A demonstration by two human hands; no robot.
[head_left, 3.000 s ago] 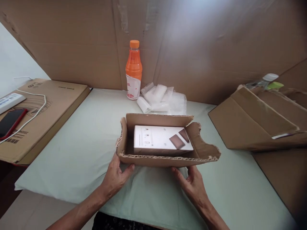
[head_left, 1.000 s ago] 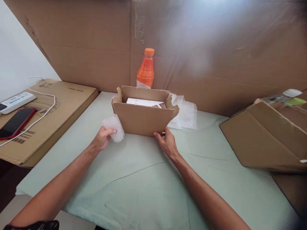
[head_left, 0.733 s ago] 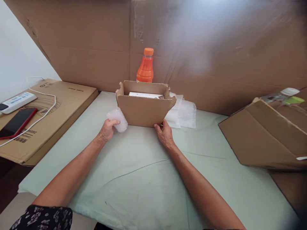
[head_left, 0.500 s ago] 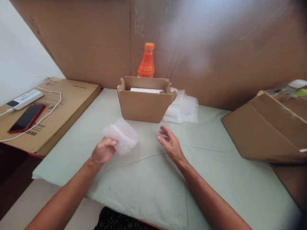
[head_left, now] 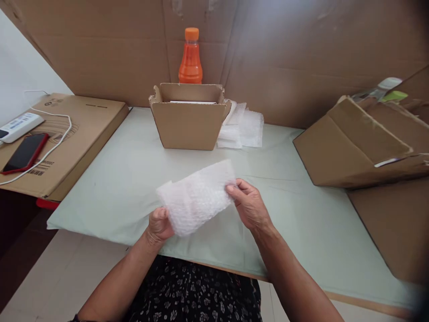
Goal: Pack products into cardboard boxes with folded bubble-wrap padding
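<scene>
While a bubble-wrap sheet (head_left: pixel 197 197) is held aslant just below the centre of the frame, its lower left end is gripped by the left hand (head_left: pixel 161 223), the thumb closed on its edge and the other fingers partly hidden. Its right edge is clamped between the thumb and bent fingers of the right hand (head_left: pixel 250 203). At upper centre, an open cardboard box (head_left: pixel 187 127) is set on the pale green cloth (head_left: pixel 127 165); behind it, an orange drink bottle (head_left: pixel 191 65) is partly concealed. More bubble-wrap pieces (head_left: pixel 252 127) are spread beside the box. At left, a red-edged smartphone (head_left: pixel 25 153) and a white power strip (head_left: pixel 22 127) are supported by a flat carton (head_left: pixel 83 129).
</scene>
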